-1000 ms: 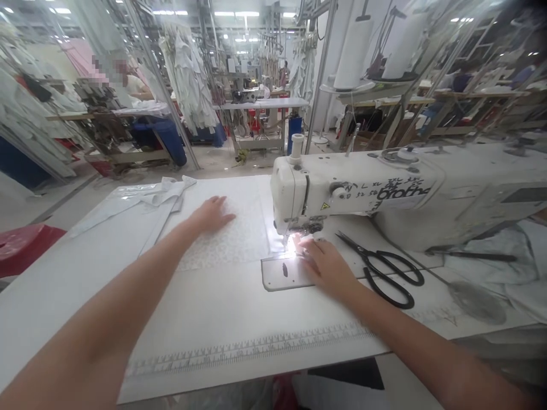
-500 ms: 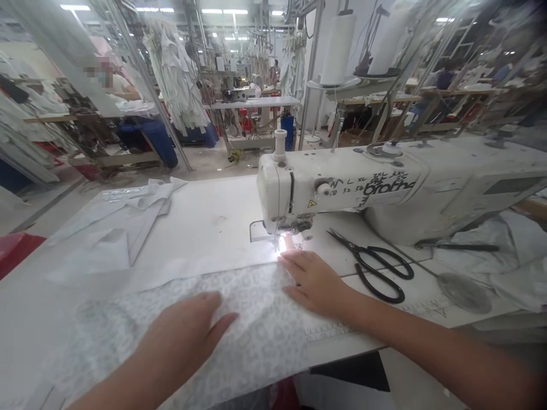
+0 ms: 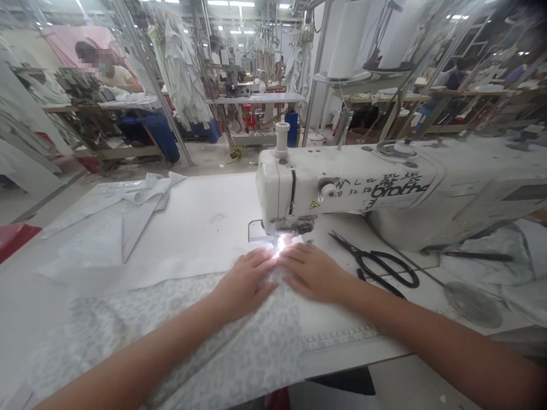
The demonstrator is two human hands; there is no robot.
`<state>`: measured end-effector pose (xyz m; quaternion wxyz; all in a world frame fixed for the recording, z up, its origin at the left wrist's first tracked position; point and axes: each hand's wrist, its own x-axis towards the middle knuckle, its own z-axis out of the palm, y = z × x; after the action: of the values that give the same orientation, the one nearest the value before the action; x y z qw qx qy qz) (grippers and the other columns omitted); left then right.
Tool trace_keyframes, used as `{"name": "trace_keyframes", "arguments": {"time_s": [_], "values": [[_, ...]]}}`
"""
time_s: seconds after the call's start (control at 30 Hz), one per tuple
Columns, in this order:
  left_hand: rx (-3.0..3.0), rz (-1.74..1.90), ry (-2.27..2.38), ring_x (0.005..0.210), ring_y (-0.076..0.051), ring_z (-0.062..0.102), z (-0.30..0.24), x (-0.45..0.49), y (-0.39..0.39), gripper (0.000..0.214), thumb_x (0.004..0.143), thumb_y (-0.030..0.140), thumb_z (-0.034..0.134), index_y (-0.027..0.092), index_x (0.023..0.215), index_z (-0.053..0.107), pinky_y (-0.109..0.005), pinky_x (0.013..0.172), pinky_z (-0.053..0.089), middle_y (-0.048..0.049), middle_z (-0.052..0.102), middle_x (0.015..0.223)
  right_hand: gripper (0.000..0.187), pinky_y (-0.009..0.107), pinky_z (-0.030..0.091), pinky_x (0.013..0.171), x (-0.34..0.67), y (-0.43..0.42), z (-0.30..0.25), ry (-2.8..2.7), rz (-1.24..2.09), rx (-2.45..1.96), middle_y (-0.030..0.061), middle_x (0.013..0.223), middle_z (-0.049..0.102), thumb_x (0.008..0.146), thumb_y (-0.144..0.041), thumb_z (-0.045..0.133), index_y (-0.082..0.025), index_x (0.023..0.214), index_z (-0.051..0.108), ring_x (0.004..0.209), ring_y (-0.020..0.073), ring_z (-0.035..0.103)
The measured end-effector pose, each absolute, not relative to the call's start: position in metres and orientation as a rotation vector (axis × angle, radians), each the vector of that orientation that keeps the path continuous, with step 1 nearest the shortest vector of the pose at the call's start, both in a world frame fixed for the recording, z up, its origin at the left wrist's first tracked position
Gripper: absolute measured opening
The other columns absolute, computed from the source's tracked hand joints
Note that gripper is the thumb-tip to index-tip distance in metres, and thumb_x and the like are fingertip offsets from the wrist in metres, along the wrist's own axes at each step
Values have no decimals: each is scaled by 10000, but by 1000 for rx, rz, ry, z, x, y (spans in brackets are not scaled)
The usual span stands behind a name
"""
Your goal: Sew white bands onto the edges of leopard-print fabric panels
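Note:
A white sewing machine (image 3: 342, 188) stands on the white table (image 3: 205, 216), its lamp lit over the needle. A pale patterned fabric piece (image 3: 239, 341) lies across the table's near edge, with its far end at the presser foot. My left hand (image 3: 243, 282) rests flat on the fabric just left of the needle, fingers stretched out. On the other side of the needle my right hand (image 3: 314, 273) lies flat too, fingers extended and fingertips close to those of the left.
Black scissors (image 3: 380, 265) lie right of my right hand. White fabric pieces (image 3: 137, 196) sit at the table's far left, more cloth (image 3: 504, 267) at the right. A printed ruler (image 3: 337, 340) runs along the front edge. Another person sits at a distant bench (image 3: 102, 62).
The patterned fabric was pulled toward the near edge and its end brought to the needle. My left hand moved from far left, back and then up beside my right hand.

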<state>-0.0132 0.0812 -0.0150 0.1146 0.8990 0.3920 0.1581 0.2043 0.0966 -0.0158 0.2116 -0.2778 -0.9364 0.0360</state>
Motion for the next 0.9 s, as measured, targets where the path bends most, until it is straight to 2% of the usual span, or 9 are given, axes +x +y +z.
{"name": "trace_keyframes", "arguments": {"time_s": [0.33,0.47,0.7,0.9], "values": [[2642,398,1079,1250,-250,373,-11,-17,84,392,866,324,474,218,1243,464,-442,1016,353,-59,498,1297,294,432,415,885,207,86,-23,-2584,170,-821,107,1072,603,856,-234,479,-118,1117,550,1014,252,500],[2666,367,1081,1258,-248,366,-10,-19,94,399,866,325,471,220,1251,458,-436,1020,340,-59,491,1305,370,449,401,914,205,89,-20,-2609,133,-879,137,1124,584,856,-278,487,-80,1166,531,1066,274,478],[2697,339,1111,1263,-236,361,-9,-19,110,412,862,320,471,191,1253,453,-417,1035,323,-62,490,1310,428,485,399,918,201,94,-20,-2627,74,-1008,154,1235,532,867,-307,469,-74,1225,494,1084,298,474],[2687,347,1147,1259,-241,366,-7,-16,110,390,861,304,473,196,1235,468,-424,1042,316,-60,487,1314,293,446,447,865,215,87,-11,-2528,47,-948,136,1087,599,890,-247,431,-123,1131,543,1002,268,527]]}}
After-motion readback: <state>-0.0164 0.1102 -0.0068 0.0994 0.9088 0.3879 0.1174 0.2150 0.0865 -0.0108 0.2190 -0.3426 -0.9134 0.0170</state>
